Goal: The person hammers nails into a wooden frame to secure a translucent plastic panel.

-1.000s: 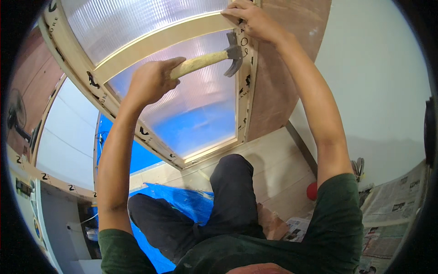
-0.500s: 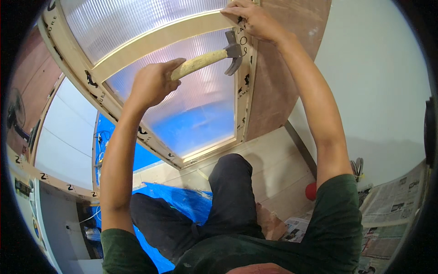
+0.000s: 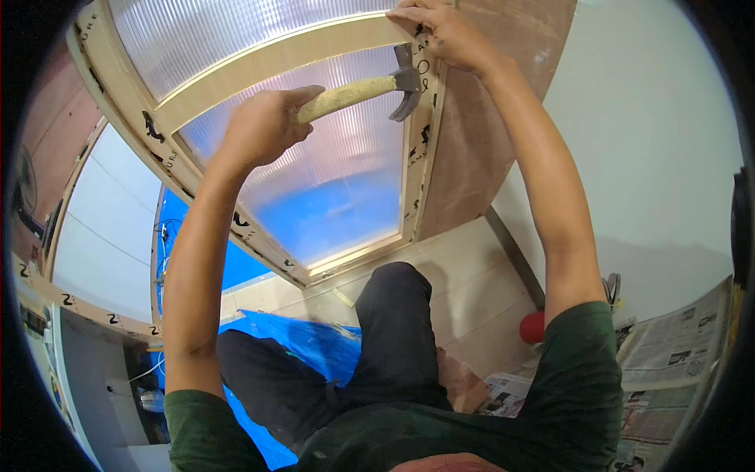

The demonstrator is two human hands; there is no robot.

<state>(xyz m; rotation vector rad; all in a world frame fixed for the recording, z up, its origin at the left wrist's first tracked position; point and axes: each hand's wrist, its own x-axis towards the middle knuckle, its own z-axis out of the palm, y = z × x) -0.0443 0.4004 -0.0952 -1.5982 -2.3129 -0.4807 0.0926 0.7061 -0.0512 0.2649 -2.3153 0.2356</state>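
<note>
My left hand (image 3: 269, 127) is closed round the pale wooden handle of a claw hammer (image 3: 346, 96). The hammer's dark metal head lies over the right side of a light wood door frame (image 3: 421, 138), with its claw curving downward. Above it, my right hand (image 3: 444, 33) rests where the crossbar meets the right upright. Its fingers are pressed together there, and whatever they pinch is too small or hidden to name. Ribbed translucent panels (image 3: 322, 149) fill the frame above and below the crossbar. Dark marks run along the frame's wood.
A brown plywood board (image 3: 480, 126) stands behind the frame's right side, beside a white wall (image 3: 645, 126). Blue sheeting (image 3: 314, 342) covers part of the floor near my knees. A red round object (image 3: 532, 327) and newspaper (image 3: 672, 354) lie at the right. A grey cabinet (image 3: 90, 370) is lower left.
My left hand and the hammer have risen slightly against the frame. My right hand stays at the crossbar's end. The whole view has shifted a little.
</note>
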